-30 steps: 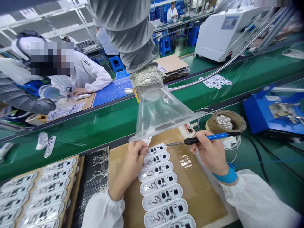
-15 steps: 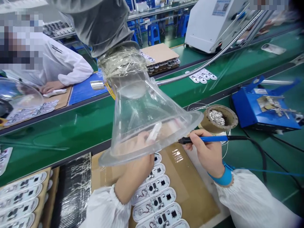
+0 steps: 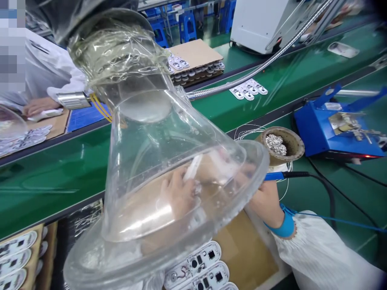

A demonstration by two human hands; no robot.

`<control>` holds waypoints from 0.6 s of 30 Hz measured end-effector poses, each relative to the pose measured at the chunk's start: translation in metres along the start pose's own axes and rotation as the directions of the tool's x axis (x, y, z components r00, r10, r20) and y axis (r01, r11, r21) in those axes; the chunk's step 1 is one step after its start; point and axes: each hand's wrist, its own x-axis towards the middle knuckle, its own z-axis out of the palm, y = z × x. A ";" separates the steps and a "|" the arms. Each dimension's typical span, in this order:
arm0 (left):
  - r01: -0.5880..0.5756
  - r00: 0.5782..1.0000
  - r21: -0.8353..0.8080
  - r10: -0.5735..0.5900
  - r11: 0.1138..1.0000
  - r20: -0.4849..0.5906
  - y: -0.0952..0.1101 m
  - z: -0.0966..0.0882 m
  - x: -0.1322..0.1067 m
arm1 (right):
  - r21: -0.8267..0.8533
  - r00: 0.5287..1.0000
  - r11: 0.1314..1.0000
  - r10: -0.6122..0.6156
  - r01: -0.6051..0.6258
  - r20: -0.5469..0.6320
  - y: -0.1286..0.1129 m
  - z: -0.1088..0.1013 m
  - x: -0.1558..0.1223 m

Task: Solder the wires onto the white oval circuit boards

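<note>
Through a clear plastic fume hood (image 3: 136, 141) I see my left hand (image 3: 179, 195), its fingers closed on a slim white piece (image 3: 192, 167) that points up and away. The hood's plastic blurs the piece's details. At the hood's right rim, my right hand (image 3: 264, 201) grips a soldering iron (image 3: 274, 176) by its blue handle; the fingers and iron's tip lie behind the plastic. A blue wrist strap (image 3: 284, 223) circles my right wrist. Below the hood, several white oval-ended circuit boards (image 3: 196, 264) lie in a row on a brown cardboard sheet (image 3: 249, 249).
A round pot of silvery metal shavings (image 3: 281, 145) and a blue machine (image 3: 320, 129) stand to the right. A flexible metal arm (image 3: 263, 72) crosses above the green bench. More boards (image 3: 16, 257) sit on cardboard at left. Across the bench is a co-worker's hand (image 3: 40, 106).
My view has moved closer to the hood, which now appears larger and covers my left hand and much of the board row. Both hands keep their holds.
</note>
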 end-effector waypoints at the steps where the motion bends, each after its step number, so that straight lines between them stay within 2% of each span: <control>1: -0.042 0.999 0.052 0.041 0.998 0.023 -0.001 0.001 0.000 | 0.011 1.000 1.000 0.011 -0.011 0.001 0.000 0.000 0.000; 3: -0.106 0.994 0.145 0.100 0.984 0.046 -0.004 0.003 -0.002 | 0.035 1.000 0.999 0.023 -0.023 0.007 0.000 0.000 0.000; 7: -0.123 0.992 0.211 0.118 0.970 0.039 -0.006 0.006 -0.004 | 0.045 0.998 0.997 0.055 -0.057 0.040 0.003 0.000 -0.001; 13: -0.144 0.989 0.201 0.144 0.969 0.017 -0.007 0.009 -0.007 | 0.022 0.994 0.997 0.079 -0.081 0.075 0.007 -0.002 -0.003; 18: -0.094 0.995 0.176 0.089 0.980 0.036 -0.009 0.012 -0.010 | 0.012 0.992 0.996 0.089 -0.090 0.089 0.008 -0.002 -0.003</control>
